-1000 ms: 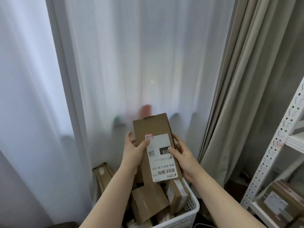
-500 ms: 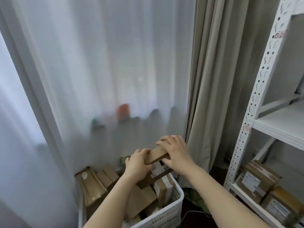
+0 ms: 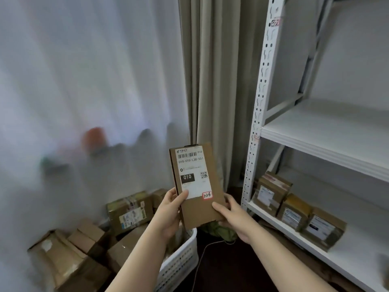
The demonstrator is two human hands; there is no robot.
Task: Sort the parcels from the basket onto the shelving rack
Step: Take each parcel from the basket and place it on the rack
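Note:
A flat brown cardboard parcel [image 3: 194, 182] stands upright in front of me, its white shipping label facing me with "010" and a small red-edged sticker reading 3-3-8. My left hand [image 3: 170, 211] grips its lower left edge, thumb on the label. My right hand [image 3: 233, 216] grips its lower right edge, thumb on the cardboard. Below them, the white perforated basket [image 3: 179, 264] holds several brown parcels. The white shelving rack [image 3: 261, 114] stands to the right; its middle shelf [image 3: 328, 133] is bare.
Three labelled boxes [image 3: 294, 209] sit in a row on the rack's lower shelf. More cardboard boxes [image 3: 130, 211] lie piled behind the basket. Sheer white curtains fill the left, a beige curtain [image 3: 212, 81] hangs beside the rack. A thin cable [image 3: 202, 258] runs over the dark floor.
The parcel was turned end over end in both hands, so its label now reads right way up. My view swung right, bringing the shelving rack into sight.

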